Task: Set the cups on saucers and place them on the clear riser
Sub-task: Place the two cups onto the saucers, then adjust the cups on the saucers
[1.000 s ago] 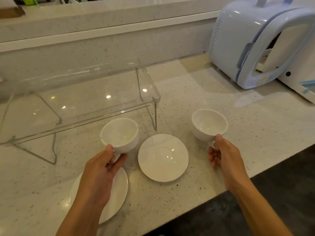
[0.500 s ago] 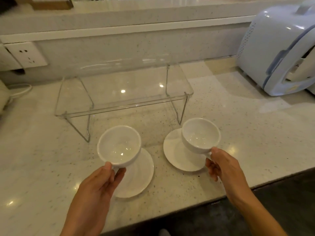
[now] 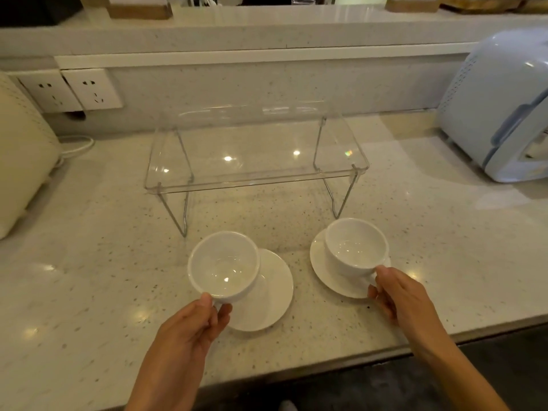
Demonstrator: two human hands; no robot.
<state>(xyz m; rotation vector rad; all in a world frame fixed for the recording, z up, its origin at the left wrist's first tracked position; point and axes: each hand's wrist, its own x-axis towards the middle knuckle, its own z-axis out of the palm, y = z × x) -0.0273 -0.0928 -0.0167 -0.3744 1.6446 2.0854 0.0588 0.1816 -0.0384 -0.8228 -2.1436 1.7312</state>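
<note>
Cups were the main concern: two white glazed teacups, both in front of the clear riser on the speckled countertop. The left cup was held by the left hand, closed on its handle with the thumb on the rim, above the left edge of the left saucer, off its centre; I could not tell if it touched the saucer. The right cup was over the middle of the right saucer, which lay just before the riser's right legs, and the right hand pinched its handle.

I judged the cups as stiff, rather light, smooth and breakable, so a chip was possible if one was set down hard. The handle seemed the best place for holding a cup alone. For the lift to the riser top, I judged it safer to take the saucer under its rim, because a cup could slide on the glossy saucer if it tilted.
</note>
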